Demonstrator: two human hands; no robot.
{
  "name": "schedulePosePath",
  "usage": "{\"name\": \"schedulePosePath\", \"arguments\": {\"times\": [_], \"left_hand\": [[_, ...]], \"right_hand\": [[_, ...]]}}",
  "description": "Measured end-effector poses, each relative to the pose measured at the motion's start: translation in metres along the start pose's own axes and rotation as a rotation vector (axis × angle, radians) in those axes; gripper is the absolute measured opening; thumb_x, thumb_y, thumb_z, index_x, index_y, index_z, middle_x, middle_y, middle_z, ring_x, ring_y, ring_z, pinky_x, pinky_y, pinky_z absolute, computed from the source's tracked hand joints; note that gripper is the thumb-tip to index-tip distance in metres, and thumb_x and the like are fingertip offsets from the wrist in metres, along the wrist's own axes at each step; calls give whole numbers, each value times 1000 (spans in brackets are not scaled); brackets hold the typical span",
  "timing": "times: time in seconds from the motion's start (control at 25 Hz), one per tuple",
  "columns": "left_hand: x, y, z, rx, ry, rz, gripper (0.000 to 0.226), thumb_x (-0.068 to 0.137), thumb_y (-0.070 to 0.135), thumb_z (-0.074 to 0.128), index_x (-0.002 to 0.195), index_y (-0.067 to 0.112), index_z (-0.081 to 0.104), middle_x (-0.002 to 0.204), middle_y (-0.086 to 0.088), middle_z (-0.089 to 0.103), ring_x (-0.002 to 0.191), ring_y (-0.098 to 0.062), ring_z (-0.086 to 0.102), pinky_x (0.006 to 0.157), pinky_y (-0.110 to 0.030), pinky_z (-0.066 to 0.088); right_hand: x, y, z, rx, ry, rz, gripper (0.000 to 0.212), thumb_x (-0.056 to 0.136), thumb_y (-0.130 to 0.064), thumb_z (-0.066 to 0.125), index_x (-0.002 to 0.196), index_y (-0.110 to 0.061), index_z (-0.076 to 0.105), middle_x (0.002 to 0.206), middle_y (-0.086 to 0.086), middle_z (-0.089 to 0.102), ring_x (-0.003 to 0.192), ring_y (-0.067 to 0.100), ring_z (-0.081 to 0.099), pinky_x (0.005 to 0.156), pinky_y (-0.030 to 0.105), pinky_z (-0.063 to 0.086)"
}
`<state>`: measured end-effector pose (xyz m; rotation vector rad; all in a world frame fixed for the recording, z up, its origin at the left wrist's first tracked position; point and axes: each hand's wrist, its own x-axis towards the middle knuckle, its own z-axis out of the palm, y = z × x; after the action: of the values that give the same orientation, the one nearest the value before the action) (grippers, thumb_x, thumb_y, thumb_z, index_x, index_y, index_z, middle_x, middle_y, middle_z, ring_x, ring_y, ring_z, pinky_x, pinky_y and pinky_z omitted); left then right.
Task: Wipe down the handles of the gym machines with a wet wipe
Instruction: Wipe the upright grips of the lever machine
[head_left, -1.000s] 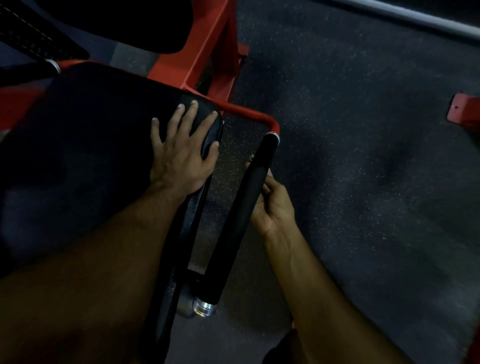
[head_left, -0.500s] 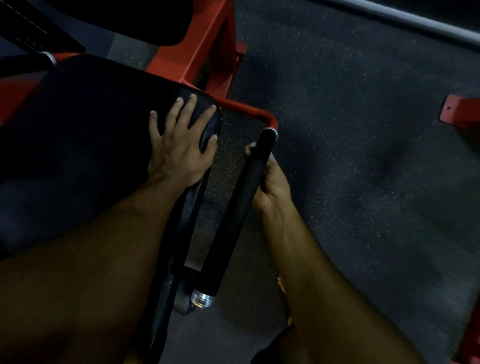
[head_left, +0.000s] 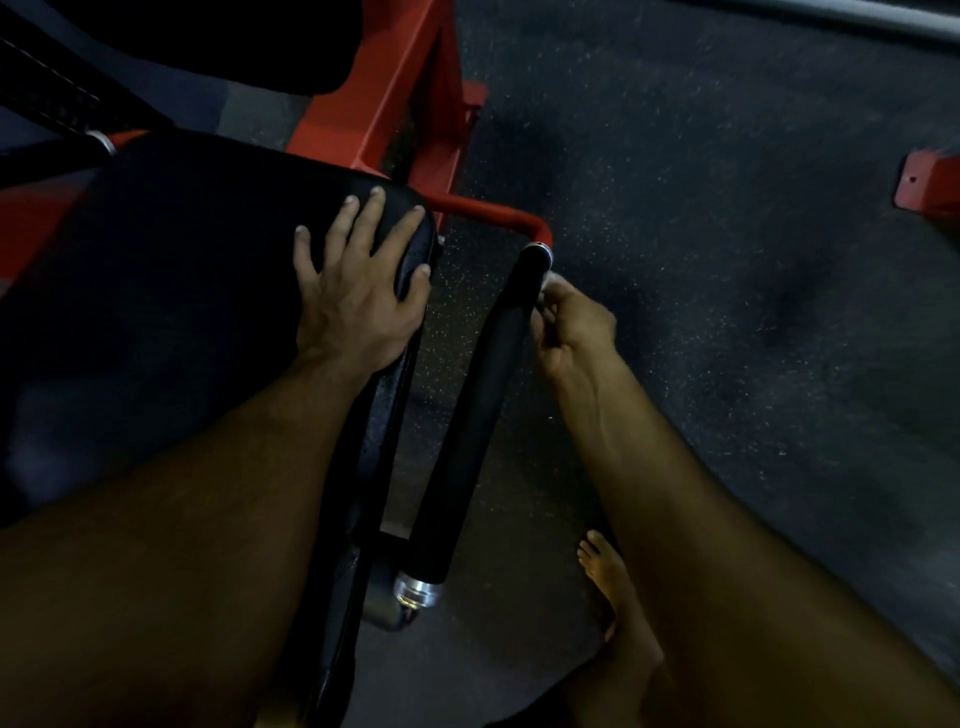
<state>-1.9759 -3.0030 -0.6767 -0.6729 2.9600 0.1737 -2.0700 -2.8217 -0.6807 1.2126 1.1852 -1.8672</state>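
Black foam handle (head_left: 480, 405) runs from 6 to 12 o'clock; right hand (head_left: 574, 327), fingers curled, touches its upper end, wipe not discernible; left hand (head_left: 358, 291) rests flat on seat pad (head_left: 182, 270).

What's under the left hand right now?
The left hand lies flat on the black seat pad, fingers spread near its corner. No wipe shows there; the pad beneath the palm is covered.
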Motion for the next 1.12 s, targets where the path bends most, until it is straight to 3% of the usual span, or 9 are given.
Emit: {"name": "schedulePosePath", "arguments": {"times": [0.08,0.2,0.28,0.44,0.6,0.76,0.88,1.12], "left_hand": [[0,2,-2,2,-9,-2,59,100,52,36,157,39,31,169,1,20,156,-21,14,121,-63,6],[1,2,-3,12,-23,-6,59,100,52,36,157,39,30,169,1,19,156,-21,13,122,-63,6],[-1,2,-2,9,-28,-6,59,100,53,34,157,39,29,170,1,19,157,-20,12,122,-63,6],[-1,3,-4,3,-43,-9,60,100,54,31,158,39,29,170,2,17,157,-19,10,123,-62,4],[-3,1,-3,-8,-32,-1,60,100,55,31,158,39,29,170,4,16,157,-19,10,123,-62,3],[-1,1,-3,5,-42,1,61,99,55,30,158,39,29,170,4,16,157,-18,10,123,-63,4],[-1,0,-3,18,-41,0,61,99,55,30,158,39,29,170,3,17,157,-19,10,123,-63,5],[0,2,-3,15,-32,3,63,97,56,29,157,38,31,170,2,19,157,-20,11,122,-63,5]], "right_hand": [[-26,6,-11,-170,-9,-120,14,95,-7,66,107,-8,74,97,5,76,87,13,73,84,29,61],[-72,27,-41,-388,-109,-382,13,96,-15,68,106,-16,76,101,-5,77,96,8,72,86,25,59],[-88,37,-56,-465,-157,-458,10,96,-17,68,103,-18,75,99,-6,76,96,7,71,86,24,58],[-60,25,-41,-447,-96,-483,9,94,-14,70,101,-17,74,94,-7,75,87,2,70,81,21,58],[-1,6,-20,-487,1,-495,7,90,-18,75,94,-23,75,92,-8,75,88,6,71,85,34,61],[12,-7,-21,-530,-32,-465,3,89,-20,76,89,-23,76,84,-6,76,82,10,73,82,39,62],[-18,-5,-30,-508,-129,-426,7,92,-18,72,97,-19,77,93,-6,76,89,6,71,86,32,61],[-56,-7,-54,-777,-340,-645,21,94,-13,69,110,-25,75,108,-12,67,99,-2,65,88,11,51]]}}
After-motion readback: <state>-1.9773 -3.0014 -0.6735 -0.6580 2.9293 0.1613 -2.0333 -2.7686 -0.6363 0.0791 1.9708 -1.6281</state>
